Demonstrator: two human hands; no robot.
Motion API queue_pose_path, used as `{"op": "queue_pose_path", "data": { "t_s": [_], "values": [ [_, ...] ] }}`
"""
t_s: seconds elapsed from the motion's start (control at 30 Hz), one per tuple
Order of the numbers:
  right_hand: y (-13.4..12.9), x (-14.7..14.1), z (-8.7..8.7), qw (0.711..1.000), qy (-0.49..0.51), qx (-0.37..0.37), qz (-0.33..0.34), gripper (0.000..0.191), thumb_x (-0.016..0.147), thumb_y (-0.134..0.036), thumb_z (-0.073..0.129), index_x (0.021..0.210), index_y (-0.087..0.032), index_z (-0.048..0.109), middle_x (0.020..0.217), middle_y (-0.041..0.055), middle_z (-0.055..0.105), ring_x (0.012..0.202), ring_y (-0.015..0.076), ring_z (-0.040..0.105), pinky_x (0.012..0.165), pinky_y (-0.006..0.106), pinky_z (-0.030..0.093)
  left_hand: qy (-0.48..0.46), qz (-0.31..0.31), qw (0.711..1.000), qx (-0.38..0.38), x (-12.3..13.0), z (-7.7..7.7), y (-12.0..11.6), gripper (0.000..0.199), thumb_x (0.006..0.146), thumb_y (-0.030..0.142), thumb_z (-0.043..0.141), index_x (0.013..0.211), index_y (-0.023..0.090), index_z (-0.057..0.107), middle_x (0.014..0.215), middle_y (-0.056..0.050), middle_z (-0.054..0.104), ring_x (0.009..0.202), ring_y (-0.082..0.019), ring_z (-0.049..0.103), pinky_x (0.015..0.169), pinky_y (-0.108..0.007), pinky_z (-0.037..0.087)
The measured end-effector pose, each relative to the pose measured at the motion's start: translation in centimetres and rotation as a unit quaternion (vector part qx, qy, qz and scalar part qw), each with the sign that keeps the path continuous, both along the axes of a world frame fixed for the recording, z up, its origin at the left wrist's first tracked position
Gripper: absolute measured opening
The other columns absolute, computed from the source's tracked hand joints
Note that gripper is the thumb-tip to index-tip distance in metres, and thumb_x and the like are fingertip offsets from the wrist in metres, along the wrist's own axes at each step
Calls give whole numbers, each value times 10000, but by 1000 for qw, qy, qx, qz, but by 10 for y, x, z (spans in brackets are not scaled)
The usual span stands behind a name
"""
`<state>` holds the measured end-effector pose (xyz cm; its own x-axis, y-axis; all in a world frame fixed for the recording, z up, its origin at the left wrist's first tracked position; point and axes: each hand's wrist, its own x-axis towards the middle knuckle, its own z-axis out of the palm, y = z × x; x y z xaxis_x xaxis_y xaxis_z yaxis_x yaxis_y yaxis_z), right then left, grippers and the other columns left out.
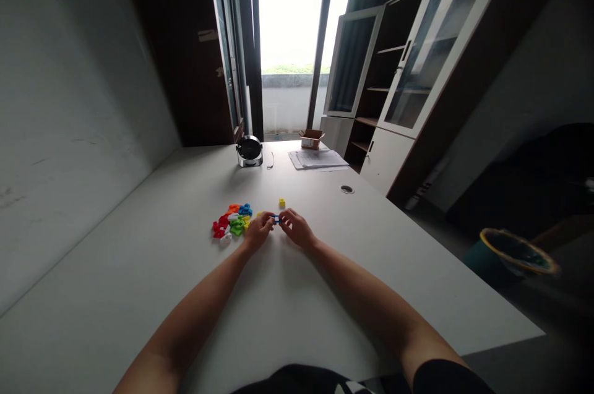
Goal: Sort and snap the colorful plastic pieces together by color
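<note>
Pinching a small blue piece between their fingertips, the left hand and right hand worked closely together, low over the white desk at centre frame, just right of a colourful plastic heap. Upper centre, an open cardboard box showed no contents; at right, a wastebasket's contents were too dark to tell.

No writing can be read: the label on the cardboard box and the papers are too small.
</note>
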<state>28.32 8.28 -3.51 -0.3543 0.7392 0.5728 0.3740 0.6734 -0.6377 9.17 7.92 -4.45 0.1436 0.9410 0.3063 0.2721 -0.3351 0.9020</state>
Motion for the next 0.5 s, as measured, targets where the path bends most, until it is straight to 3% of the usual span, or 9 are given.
{"op": "queue_pose_path", "data": {
  "t_s": [0.13, 0.3, 0.5],
  "values": [
    [-1, 0, -1, 1000, -15, 4, -4, 108, 956, -269, 552, 1041, -232, 607, 1040, 63, 651, 780, 145, 664, 694, 276, 557, -15, -16, 1000, -1, -1, 0, 1, 287, 918, 384, 617, 1112, 179, 668, 882, -53, 726, 730, -158, 684, 705, -288, 549],
    [1, 0, -4, 1000, 10, -3, -8, 262, 939, -300, 582, 1195, -247, 577, 1125, 82, 673, 796, 157, 677, 674, 287, 568, -32, -18, 999, 2, -2, -1, 1, 288, 905, 380, 640, 1123, 193, 664, 913, -49, 711, 756, -161, 695, 723, -299, 567],
    [2, 0, -2, 1000, -1, -22, -19, 193, 960, -340, 567, 1118, -245, 623, 924, 44, 715, 736, 161, 668, 667, 284, 554, -39, -11, 999, 7, -1, -3, 2, 259, 888, 352, 664, 1102, 207, 669, 984, -52, 713, 765, -153, 697, 737, -299, 578]
  ]
}}
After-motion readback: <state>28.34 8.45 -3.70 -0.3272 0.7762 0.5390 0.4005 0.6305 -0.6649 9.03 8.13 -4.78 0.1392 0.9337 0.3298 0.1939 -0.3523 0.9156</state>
